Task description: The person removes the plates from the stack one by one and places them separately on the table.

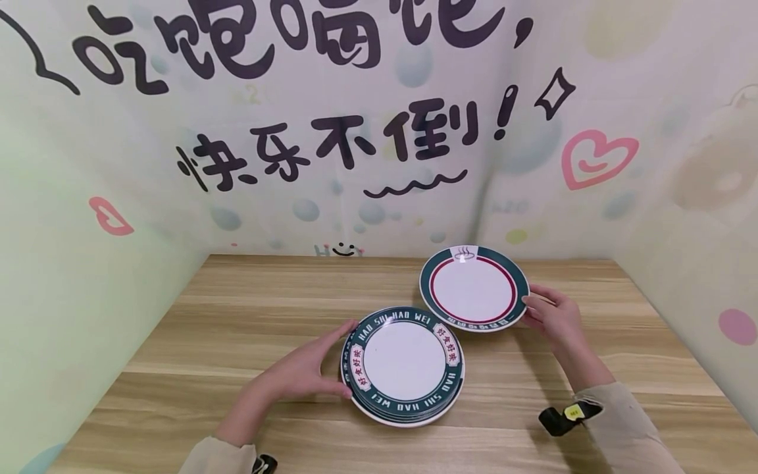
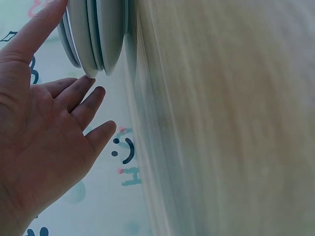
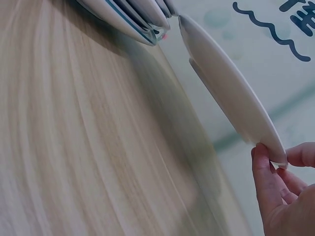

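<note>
A stack of white plates with dark green lettered rims (image 1: 403,362) lies on the wooden table, its layers seen edge-on in the left wrist view. At the stack's left side is my left hand (image 1: 302,368), thumb and fingers spread along the rims. Its fingers (image 2: 78,93) look fairly straight, and some tips meet or nearly meet the plate edges (image 2: 83,39). My right hand (image 1: 556,319) pinches the right rim of a single plate (image 1: 474,289) with a green band and red ring. That plate is raised and tilted behind the stack; its white underside (image 3: 226,83) shows in the right wrist view.
The wood-grain table (image 1: 249,296) ends at a printed backdrop (image 1: 284,224) with large dark characters and hearts. Pale side walls (image 1: 77,276) stand to left and right. A black strap device (image 1: 559,420) sits on the right wrist.
</note>
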